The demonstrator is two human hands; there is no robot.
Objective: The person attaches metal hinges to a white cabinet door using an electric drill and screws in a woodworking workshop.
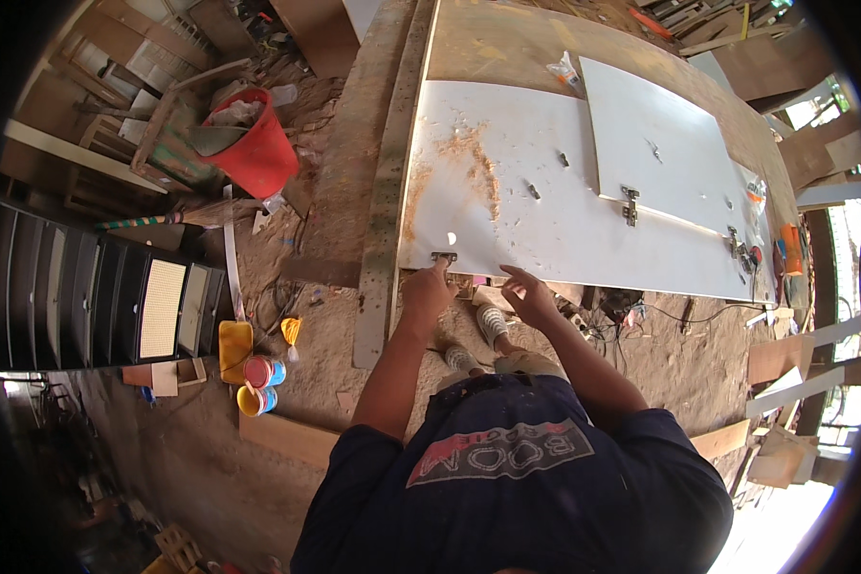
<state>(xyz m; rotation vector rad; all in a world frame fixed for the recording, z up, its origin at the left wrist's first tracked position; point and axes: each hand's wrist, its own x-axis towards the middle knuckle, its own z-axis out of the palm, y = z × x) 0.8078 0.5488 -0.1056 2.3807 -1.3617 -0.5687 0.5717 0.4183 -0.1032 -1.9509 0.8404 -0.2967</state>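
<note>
Head view; clock directions are taken from the left hand, with twelve o'clock straight ahead of the person. The left hand is at the near left corner of a large white board, with a fingertip touching a small metal hinge at twelve o'clock. The hinge lies by the near edge of the board; whether the fingers are clamped on it cannot be told. The right hand is at three o'clock, near the same edge, index finger extended and fingers apart. Wood shavings are scattered on the board at one o'clock. Two small metal pieces lie between one and two o'clock, apart from each other. A smaller white board rests on the large one at two o'clock; a second hinge sits at its near edge. Both boards lie on a brown wooden table. An orange tool is at three o'clock, well apart from the hands. On the floor, a red bucket is at ten o'clock, a black cabinet at nine, and a yellow can with two paint tubs at eight.
</note>
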